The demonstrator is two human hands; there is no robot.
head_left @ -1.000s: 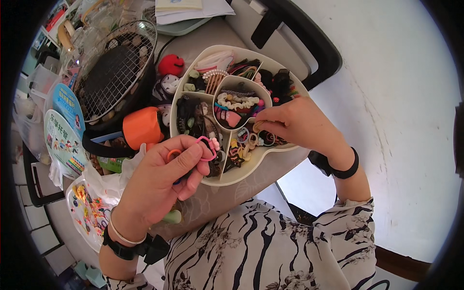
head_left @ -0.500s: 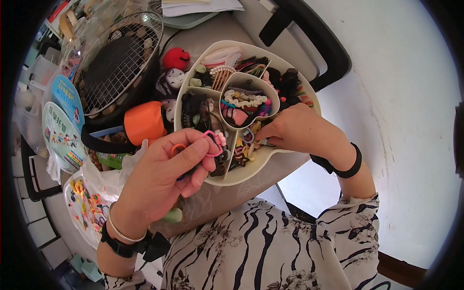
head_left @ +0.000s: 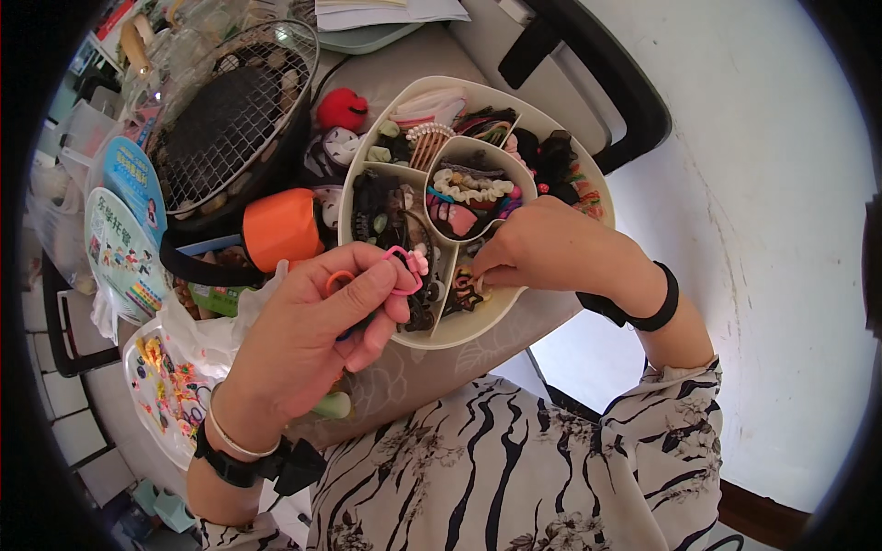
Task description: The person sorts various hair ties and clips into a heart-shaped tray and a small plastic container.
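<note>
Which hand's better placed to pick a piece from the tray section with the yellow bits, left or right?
Probably the right hand: it reaches into that section of the tray. The left hand is busy pinching a pink loop.

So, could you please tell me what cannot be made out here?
In the head view:
What the right hand may hold: hidden by the hand itself.
Part of the pink loop with a pale ornament: hidden by the left hand.
Small multicoloured pieces on the white plastic tray: too small to identify.
White paper sheets: cut off by the top edge.
</note>
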